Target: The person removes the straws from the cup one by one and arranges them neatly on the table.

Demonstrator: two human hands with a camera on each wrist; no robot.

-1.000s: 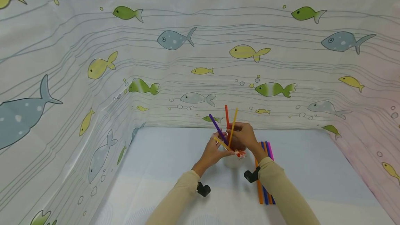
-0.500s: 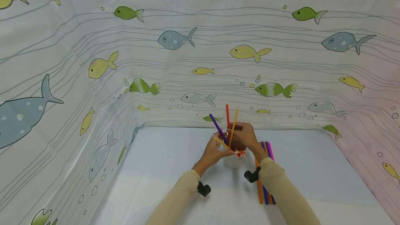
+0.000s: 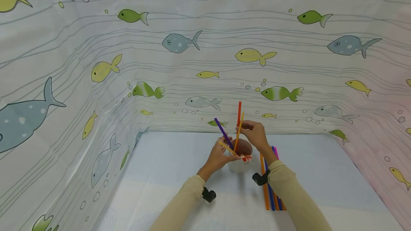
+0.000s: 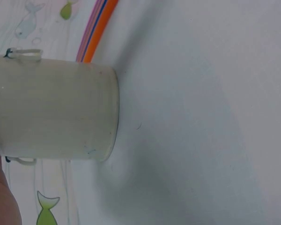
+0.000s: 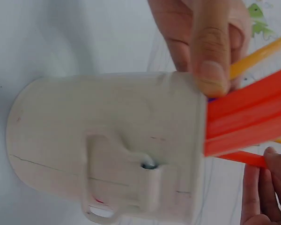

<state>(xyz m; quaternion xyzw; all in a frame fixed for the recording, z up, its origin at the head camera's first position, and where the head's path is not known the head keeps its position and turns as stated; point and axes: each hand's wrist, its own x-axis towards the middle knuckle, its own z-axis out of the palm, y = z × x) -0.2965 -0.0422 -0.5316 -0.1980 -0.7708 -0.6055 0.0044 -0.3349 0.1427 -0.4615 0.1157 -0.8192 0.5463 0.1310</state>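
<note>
My left hand (image 3: 219, 155) grips the rim of a whitish cylindrical container (image 3: 238, 167), its thumb (image 5: 210, 77) over the edge in the right wrist view. Wire-like loops (image 4: 25, 54) stick out from the container's sides. Leaning out of it are a purple stick (image 3: 221, 129) and two yellow-orange sticks, one upright (image 3: 239, 131) and one slanted left (image 3: 226, 147). A red-and-white piece (image 3: 245, 158) hangs at the near rim. My right hand (image 3: 255, 134) pinches a red stick (image 3: 239, 111), held upright above the container. The stick's lower end is hidden.
Several orange, blue and pink sticks (image 3: 268, 191) lie side by side on the white table (image 3: 179, 159), partly under the right forearm. A fish-patterned sheet (image 3: 205, 92) rises behind the table and along both sides.
My right hand has moved up and slightly right, raising the red stick. The container's brownish inside shows more. My left hand stays at the rim.
</note>
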